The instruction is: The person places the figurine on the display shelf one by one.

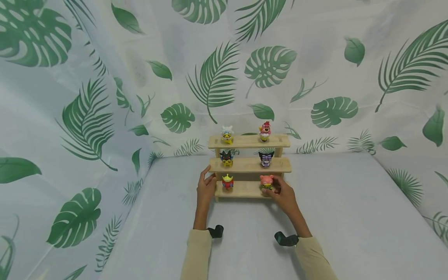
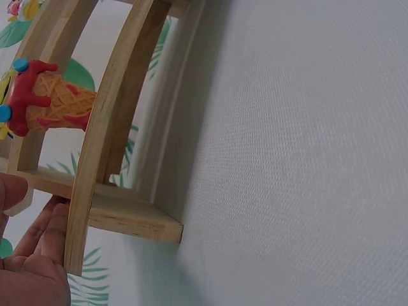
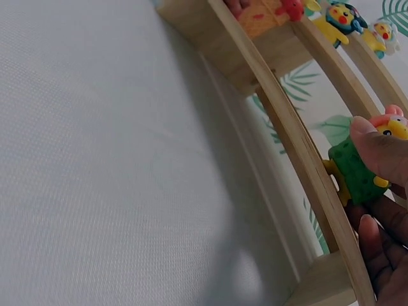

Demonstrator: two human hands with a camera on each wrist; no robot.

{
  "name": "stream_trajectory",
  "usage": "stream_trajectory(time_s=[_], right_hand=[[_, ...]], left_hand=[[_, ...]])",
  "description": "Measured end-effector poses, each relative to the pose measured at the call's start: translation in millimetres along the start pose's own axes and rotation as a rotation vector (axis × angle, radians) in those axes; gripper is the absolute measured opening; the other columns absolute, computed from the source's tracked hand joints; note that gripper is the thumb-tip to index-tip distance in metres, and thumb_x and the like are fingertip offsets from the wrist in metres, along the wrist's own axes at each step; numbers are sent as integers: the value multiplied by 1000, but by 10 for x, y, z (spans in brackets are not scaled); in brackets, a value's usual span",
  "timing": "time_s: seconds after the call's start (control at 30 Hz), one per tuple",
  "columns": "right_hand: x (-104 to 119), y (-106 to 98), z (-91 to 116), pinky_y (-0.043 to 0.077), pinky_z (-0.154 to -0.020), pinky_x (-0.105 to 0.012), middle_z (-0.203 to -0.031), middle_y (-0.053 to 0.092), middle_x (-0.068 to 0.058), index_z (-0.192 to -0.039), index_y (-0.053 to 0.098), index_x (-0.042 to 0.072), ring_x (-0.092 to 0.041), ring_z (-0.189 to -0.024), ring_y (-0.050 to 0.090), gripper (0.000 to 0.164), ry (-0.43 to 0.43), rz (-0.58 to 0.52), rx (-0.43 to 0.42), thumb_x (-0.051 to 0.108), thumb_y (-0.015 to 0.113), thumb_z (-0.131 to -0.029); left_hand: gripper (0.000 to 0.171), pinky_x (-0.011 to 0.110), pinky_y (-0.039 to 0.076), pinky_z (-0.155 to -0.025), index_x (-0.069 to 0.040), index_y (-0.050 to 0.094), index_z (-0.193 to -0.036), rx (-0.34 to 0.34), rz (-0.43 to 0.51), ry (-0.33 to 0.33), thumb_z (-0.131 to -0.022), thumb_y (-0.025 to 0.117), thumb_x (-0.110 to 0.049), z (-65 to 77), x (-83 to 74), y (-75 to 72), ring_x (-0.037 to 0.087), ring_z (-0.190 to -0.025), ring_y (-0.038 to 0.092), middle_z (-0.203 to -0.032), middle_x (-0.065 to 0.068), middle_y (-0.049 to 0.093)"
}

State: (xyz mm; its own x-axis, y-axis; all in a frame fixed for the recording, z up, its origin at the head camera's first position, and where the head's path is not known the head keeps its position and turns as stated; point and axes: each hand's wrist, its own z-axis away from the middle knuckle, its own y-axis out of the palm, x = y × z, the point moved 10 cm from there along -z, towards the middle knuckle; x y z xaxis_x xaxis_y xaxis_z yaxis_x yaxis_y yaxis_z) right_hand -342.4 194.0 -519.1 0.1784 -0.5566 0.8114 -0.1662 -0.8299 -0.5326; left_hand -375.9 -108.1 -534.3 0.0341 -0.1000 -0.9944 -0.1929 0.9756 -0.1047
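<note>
A three-tier wooden display stand bears several small figurines. At its lower right my right hand pinches a pink-headed figurine. The right wrist view shows its green body between thumb and fingers, its feet at the bottom tier. My left hand holds the stand's left end, fingers against its side. Near that hand, on the bottom tier, is a red figurine with a yellow top; from the left wrist its waffle-cone base shows.
A dark-eared yellow figurine and a purple-and-black one stand on the middle tier. On top are a white-hooded figurine and a pink-and-red one. Behind the white table hangs a leaf-printed sheet.
</note>
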Motion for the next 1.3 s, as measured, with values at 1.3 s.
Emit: stream_trajectory(time_s=[1.3], right_hand=[[42, -62, 13, 49, -71, -18, -115, 68, -23, -124, 58, -3, -32, -102, 66, 53, -33, -22, -43, 15, 81, -80]], left_hand=[[51, 41, 50, -95, -34, 44, -145, -1, -4, 11, -99, 56, -16, 21, -32, 6, 26, -120, 61, -133, 12, 63]])
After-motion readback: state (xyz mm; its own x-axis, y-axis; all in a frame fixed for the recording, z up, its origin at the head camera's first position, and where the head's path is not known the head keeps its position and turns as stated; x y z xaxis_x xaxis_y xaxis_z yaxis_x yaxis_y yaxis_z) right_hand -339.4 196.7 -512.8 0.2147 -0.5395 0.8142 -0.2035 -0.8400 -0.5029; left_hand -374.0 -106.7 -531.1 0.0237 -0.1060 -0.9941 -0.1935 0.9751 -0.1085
